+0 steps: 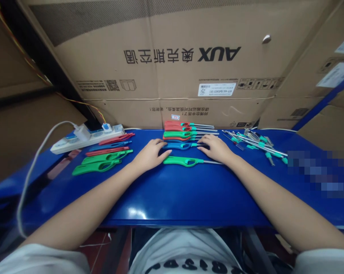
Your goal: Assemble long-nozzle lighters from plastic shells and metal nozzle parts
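Both my hands rest on a blue table (pixel 177 194). My left hand (pixel 150 154) lies flat, fingers stretched toward the handle end of a blue long-nosed lighter (pixel 181 145). My right hand (pixel 216 148) lies flat over the metal nozzles, its fingers reaching the blue lighter's front. A green lighter (pixel 186 161) lies just in front of both hands. Behind them sits a row of red, green and blue lighters (pixel 183 131). Neither hand grips anything.
Empty green, red and blue handle shells (pixel 106 156) lie at the left. A white power strip (pixel 86 137) with a cable sits at the back left. Loose metal tubes with teal parts (pixel 254 142) lie at the right. Cardboard boxes (pixel 172 61) wall the back.
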{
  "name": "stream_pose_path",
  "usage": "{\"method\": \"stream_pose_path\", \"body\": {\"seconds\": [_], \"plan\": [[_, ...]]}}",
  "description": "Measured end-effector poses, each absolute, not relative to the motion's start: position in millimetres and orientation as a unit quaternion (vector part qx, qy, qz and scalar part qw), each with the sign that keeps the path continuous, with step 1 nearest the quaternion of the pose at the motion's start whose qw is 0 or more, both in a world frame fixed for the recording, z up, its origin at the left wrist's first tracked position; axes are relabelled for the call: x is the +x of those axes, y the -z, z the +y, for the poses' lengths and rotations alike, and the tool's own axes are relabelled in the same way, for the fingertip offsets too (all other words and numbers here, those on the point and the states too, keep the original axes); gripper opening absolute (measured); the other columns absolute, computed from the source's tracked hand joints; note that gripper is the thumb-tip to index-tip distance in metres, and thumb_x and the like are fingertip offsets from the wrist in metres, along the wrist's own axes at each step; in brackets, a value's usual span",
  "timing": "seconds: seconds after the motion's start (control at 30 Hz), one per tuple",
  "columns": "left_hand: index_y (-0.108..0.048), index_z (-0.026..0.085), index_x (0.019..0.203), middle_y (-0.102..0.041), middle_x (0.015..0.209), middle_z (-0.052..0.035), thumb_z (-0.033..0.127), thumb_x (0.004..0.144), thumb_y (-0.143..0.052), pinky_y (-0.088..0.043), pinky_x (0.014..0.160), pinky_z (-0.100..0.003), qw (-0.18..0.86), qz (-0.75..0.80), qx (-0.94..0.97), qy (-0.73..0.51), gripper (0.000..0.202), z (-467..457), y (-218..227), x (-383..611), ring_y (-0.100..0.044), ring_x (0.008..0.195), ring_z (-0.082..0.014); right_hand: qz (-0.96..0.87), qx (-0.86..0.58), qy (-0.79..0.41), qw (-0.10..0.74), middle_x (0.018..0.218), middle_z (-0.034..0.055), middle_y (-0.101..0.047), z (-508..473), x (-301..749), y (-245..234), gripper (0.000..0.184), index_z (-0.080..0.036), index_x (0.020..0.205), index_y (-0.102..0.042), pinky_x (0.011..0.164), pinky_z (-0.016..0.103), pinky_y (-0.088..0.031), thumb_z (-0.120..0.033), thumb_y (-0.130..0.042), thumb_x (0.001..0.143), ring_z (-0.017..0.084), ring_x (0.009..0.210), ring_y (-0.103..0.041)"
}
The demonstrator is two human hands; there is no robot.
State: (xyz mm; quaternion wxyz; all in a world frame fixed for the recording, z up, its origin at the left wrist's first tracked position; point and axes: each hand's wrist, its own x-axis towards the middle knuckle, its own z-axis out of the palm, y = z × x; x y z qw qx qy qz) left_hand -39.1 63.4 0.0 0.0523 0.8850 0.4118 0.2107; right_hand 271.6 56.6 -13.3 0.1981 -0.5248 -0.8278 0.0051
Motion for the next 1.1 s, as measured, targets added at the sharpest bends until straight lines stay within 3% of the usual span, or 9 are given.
{"method": "stream_pose_path", "body": {"seconds": [0.37, 0.63, 0.77, 0.97, 1.1], "plan": [[-0.068, 0.015, 0.117, -0.072, 0.112, -0.0124, 0.032, 0.093, -0.057, -0.057, 0.093, -0.04, 0.082, 0.418, 0.87, -0.249, 0.031, 63, 4, -39, -0.07, 0.099, -0.0248, -0.825, -0.506, -0.059, 0.243, 0.098, 0.0102, -0.068, 64, 270, 20, 0.012, -0.016, 0.096, -0.066, 0.077, 0.033, -0.05, -0.026, -0.062, 0.091, 0.02, 0.084, -0.062], [-0.065, 0.018, 0.122, -0.069, 0.116, -0.0112, 0.04, 0.095, -0.062, -0.052, 0.097, -0.039, 0.095, 0.35, 0.89, -0.277, 0.035, 64, -8, -44, -0.066, 0.107, -0.0252, -0.851, -0.432, -0.053, 0.294, 0.101, 0.0103, -0.069, 40, 270, -3, 0.017, -0.018, 0.101, -0.065, 0.074, 0.033, -0.052, -0.032, -0.057, 0.096, 0.019, 0.083, -0.064], [-0.065, 0.017, 0.117, -0.07, 0.11, -0.0098, 0.046, 0.099, -0.056, -0.053, 0.091, -0.033, 0.093, 0.272, 0.924, -0.252, 0.035, 59, -18, -47, -0.067, 0.102, -0.0226, -0.887, -0.35, 0.006, 0.301, 0.104, 0.0116, -0.072, 28, 264, -12, 0.021, -0.018, 0.107, -0.068, 0.082, 0.035, -0.054, -0.032, -0.054, 0.1, 0.022, 0.094, -0.067], [-0.067, 0.016, 0.111, -0.074, 0.102, -0.0093, 0.06, 0.097, -0.05, -0.055, 0.085, -0.03, 0.097, 0.262, 0.923, -0.266, 0.049, 52, -20, -49, -0.071, 0.093, -0.0222, -0.898, -0.318, 0.168, 0.252, 0.091, 0.0128, -0.07, 13, 256, -19, 0.024, -0.014, 0.106, -0.064, 0.067, 0.031, -0.048, -0.026, -0.044, 0.103, 0.022, 0.081, -0.064], [-0.068, 0.015, 0.112, -0.075, 0.102, -0.0104, 0.063, 0.098, -0.047, -0.056, 0.084, -0.03, 0.093, 0.253, 0.924, -0.27, 0.055, 53, -11, -48, -0.072, 0.092, -0.0222, -0.896, -0.314, 0.206, 0.237, 0.085, 0.0119, -0.068, 9, 253, -20, 0.023, -0.014, 0.099, -0.062, 0.062, 0.03, -0.042, -0.022, -0.042, 0.103, 0.021, 0.075, -0.06]]}}
